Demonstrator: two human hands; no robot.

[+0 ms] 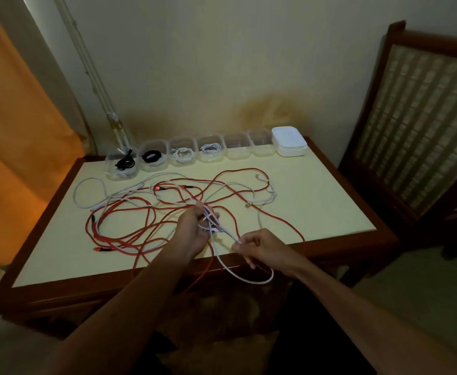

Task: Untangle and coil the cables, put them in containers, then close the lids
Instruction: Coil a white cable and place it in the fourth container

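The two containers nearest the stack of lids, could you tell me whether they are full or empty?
Both clear containers look empty: no cable shows inside them. The stack of lids sits beside them.

No readable text, labels or numbers anywhere

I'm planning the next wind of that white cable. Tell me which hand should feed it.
Probably the right hand: it pinches the white cable at its loose loop off the table's front edge, free to guide it. The left hand grips the gathered coil.
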